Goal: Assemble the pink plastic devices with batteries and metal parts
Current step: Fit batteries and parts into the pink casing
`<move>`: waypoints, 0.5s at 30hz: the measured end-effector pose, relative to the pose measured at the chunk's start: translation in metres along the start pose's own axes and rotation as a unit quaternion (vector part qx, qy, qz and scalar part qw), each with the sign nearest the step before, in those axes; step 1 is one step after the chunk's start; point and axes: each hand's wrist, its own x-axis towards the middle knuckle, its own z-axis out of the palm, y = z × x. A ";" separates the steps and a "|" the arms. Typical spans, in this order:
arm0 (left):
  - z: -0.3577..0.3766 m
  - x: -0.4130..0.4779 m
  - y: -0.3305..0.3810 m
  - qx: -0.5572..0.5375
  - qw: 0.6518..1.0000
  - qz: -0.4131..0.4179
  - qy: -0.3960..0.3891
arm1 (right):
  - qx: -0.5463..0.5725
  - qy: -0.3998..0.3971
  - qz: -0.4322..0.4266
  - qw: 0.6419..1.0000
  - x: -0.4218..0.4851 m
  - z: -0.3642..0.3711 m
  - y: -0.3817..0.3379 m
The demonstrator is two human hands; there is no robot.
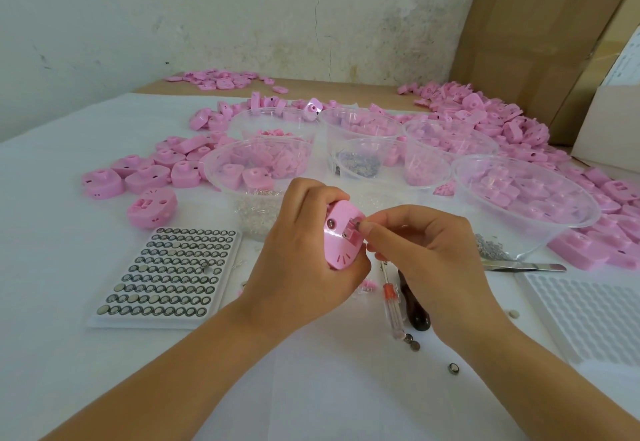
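Where the left hand (304, 260) wraps round the rounded pink plastic device (341, 238), I see its fingers curled firmly on the shell. The device is held clear of the white-covered table (52, 267), just in front of the clear plastic bowls (526, 198). The palm hides the shell's left and lower edges. The right hand (426, 260) has thumb and forefinger pinched together at the device's square recess, on a small silvery metal part (350, 228). The fingertips cover most of that part, so I cannot tell its shape or how far it is seated. The remaining right fingers are curled underneath, and I cannot tell whether they carry anything. A white tray of button-cell batteries (166, 274) lies left of the hands, with a few cells turned over. A clear-handled screwdriver with a red band (393, 305) and a dark-handled tool (417, 316) lie beneath the right hand, their tips hidden by it. Loose button cells (453, 368) lie near the right wrist. Steel tweezers (526, 266) lie to the right, partly behind the largest bowl's rim. The bowls' contents blur through the plastic. Heaped pink shells (485, 111) run out of view at the right edge.
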 end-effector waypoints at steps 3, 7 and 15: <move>0.000 0.001 0.000 -0.002 1.000 -0.005 0.002 | 0.009 -0.004 0.004 1.000 0.000 -0.001 0.001; 0.000 0.001 0.000 -0.008 1.000 -0.008 0.001 | 0.004 -0.004 0.001 1.000 -0.001 0.000 0.001; 0.000 0.000 0.001 -0.013 1.000 -0.013 0.000 | -0.098 0.027 -0.080 0.992 -0.003 0.004 0.006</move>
